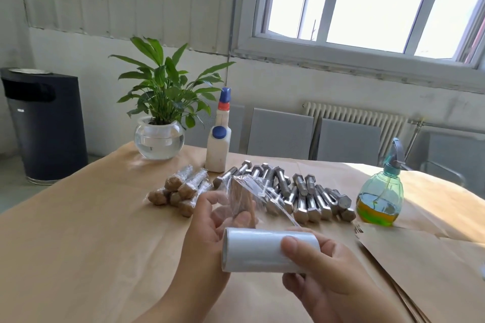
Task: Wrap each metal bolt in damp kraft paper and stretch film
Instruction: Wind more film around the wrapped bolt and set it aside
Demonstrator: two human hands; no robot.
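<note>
Right hand (pixel 322 265) fingers grip film roll (pixel 270 250), left hand (pixel 210 220) pinches paper-wrapped bolt (pixel 240 198) before bare bolts (pixel 301 196)

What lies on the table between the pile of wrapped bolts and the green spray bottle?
In the head view, the heap of bare metal bolts lies there.

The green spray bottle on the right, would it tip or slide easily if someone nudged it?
The green spray bottle probably resists tipping: its body is wide and round, and liquid fills only its lower part, keeping weight low. A push high up at the narrow trigger head could still rock it. It stands on kraft paper, so it may drag rather than glide.
</note>
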